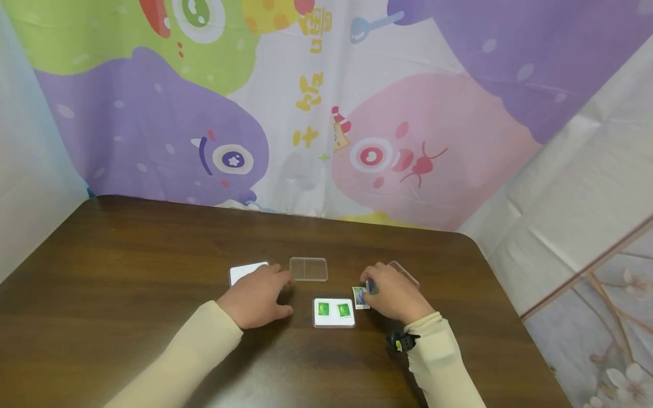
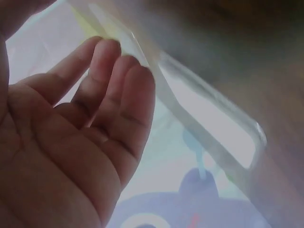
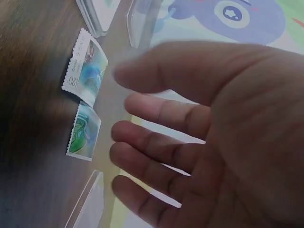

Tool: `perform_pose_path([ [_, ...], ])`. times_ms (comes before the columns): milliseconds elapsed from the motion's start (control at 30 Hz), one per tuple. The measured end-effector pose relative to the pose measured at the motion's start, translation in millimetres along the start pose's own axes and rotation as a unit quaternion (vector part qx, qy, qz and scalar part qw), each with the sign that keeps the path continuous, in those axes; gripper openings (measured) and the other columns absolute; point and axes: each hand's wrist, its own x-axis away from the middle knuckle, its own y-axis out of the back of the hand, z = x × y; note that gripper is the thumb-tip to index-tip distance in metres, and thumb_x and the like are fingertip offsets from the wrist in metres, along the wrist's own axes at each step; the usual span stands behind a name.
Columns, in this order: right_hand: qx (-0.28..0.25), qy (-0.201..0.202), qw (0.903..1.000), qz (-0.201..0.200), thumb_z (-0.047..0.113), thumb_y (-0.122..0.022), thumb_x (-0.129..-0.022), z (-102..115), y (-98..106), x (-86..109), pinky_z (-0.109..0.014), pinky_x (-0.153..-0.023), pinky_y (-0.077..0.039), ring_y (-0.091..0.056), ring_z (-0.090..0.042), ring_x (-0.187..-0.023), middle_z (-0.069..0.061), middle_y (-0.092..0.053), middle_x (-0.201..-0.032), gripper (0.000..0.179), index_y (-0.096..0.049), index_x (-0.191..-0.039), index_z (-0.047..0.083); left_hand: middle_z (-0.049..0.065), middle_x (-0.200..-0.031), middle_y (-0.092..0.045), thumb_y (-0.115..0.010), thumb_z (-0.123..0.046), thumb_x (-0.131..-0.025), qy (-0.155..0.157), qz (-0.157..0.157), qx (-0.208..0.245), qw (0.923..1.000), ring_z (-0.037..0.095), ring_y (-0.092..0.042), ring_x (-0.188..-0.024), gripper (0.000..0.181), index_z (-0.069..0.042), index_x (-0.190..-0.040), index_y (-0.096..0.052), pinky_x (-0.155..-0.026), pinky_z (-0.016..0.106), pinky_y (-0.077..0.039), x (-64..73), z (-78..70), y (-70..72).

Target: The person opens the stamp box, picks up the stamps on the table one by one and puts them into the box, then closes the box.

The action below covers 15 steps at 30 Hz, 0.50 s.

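Two postage stamps with toothed edges lie near my right hand (image 1: 393,292). The blue-toned stamp (image 3: 88,69) bears a printed 120 and has a bent edge; the green-toned stamp (image 3: 84,133) is right beside it. My right fingers are loosely bent, with a gap between them and the stamps in the right wrist view. Left of the stamps, a flat white-filled case (image 1: 334,323) bears two small green stamps (image 1: 323,309). My left hand (image 1: 257,294) has relaxed fingers and holds nothing. It partly covers another white-filled case (image 1: 245,273).
A clear plastic lid (image 1: 308,269) lies between the hands, farther back. Another clear lid (image 1: 405,274) is behind my right hand, partly hidden by it. The brown wooden table (image 1: 153,243) ends at a cartoon-printed curtain (image 1: 301,181).
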Motion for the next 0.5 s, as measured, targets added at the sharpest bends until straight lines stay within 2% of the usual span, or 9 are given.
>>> perform_pose_path([
  [167,0.013,-0.006,0.9997,0.019,0.025,-0.084,-0.085,-0.3,-2.6,1.1,-0.044,-0.089,-0.053,-0.058,-0.026,-0.104,-0.011,-0.064,-0.119,0.041,-0.07,-0.121,0.009,0.013,-0.114,-0.061,-0.087,-0.027,-0.081,0.026,-0.014,-0.008,0.9995,0.036,-0.058,-0.108,0.055,-0.004,-0.125,-0.066,-0.092,0.053,-0.051,0.0,18.2,7.2],
  [367,0.015,-0.005,0.9993,0.033,0.028,-0.085,-0.085,1.7,-3.7,2.8,-0.047,-0.089,-0.051,-0.056,-0.03,-0.107,-0.012,-0.062,-0.122,0.048,-0.069,-0.127,0.009,0.018,-0.113,-0.061,-0.089,-0.026,-0.074,0.051,-0.057,-0.025,0.9968,0.037,-0.057,-0.099,0.06,-0.002,-0.124,-0.066,-0.084,0.055,-0.051,1.3,41.4,12.3],
  [500,0.017,-0.004,0.999,0.04,0.028,-0.084,-0.087,3.1,-2.8,3.3,-0.046,-0.089,-0.049,-0.055,-0.03,-0.108,-0.013,-0.06,-0.123,0.05,-0.068,-0.131,0.009,0.02,-0.109,-0.062,-0.089,-0.031,-0.073,0.078,-0.041,-0.035,0.9955,0.039,-0.058,-0.098,0.065,0.003,-0.123,-0.065,-0.081,0.055,-0.051,2.7,49.1,17.9],
])
